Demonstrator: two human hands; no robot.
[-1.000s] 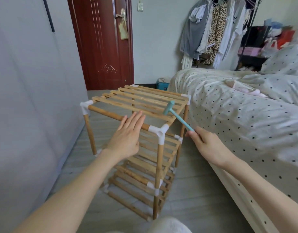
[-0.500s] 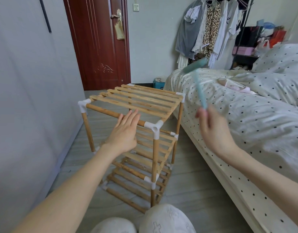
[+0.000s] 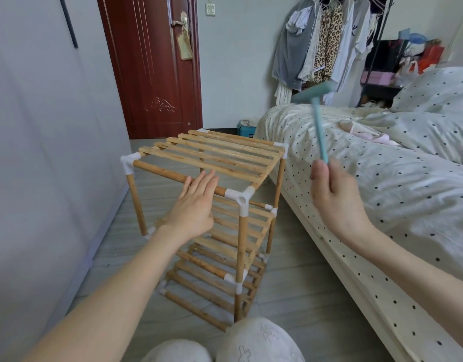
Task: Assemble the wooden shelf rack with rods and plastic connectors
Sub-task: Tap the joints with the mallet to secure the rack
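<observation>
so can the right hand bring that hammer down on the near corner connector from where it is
Probably yes: the right hand holds the teal hammer raised, nothing lies between it and the near corner connector, and the left hand rests beside it on the front rod.

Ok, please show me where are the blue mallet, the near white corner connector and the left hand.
blue mallet [image 3: 319, 131], head view, on the middle of its handle.
near white corner connector [image 3: 241, 198], head view, on its central hub.
left hand [image 3: 193, 205], head view, on the back of the hand.
</observation>
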